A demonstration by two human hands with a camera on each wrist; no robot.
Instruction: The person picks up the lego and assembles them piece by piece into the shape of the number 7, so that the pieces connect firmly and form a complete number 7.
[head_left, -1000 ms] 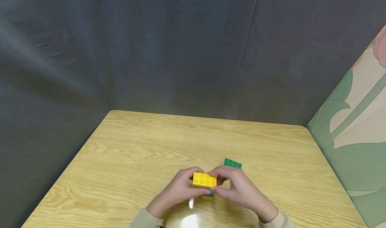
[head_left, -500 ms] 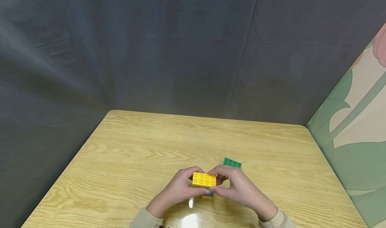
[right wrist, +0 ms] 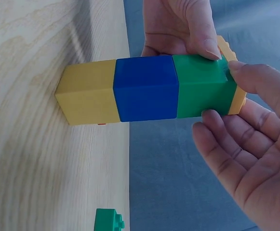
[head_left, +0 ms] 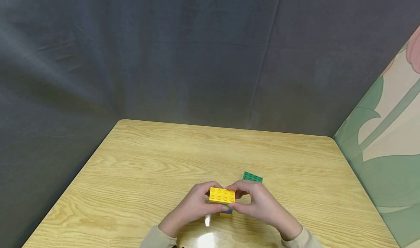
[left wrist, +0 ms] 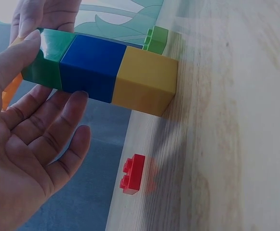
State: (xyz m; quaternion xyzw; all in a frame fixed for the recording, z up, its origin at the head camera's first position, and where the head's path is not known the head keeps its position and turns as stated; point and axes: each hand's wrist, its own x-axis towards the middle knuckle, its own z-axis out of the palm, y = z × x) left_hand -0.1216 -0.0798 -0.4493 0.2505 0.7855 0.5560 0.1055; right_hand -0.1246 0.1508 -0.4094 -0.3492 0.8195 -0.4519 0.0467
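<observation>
A stack of toy building bricks stands upright on the table, a yellow block (left wrist: 147, 79) at its foot, then a blue block (left wrist: 94, 65), then a green block (right wrist: 205, 89). Across its top lies a long yellow brick (head_left: 222, 195) with studs facing up. My left hand (head_left: 197, 202) pinches that brick's left end between thumb and fingers. On the other end, my right hand (head_left: 257, 204) does the same, its thumb near the green block. From above, the hands and the long brick hide most of the stack.
Behind the right hand a green brick (head_left: 252, 176) lies on the wooden table (head_left: 164, 149). A red brick (left wrist: 133, 174) sits beyond the stack, almost covered by the left hand in the head view. Dark cloth (head_left: 197, 58) hangs behind the table; a flower-patterned panel (head_left: 390, 131) borders the right.
</observation>
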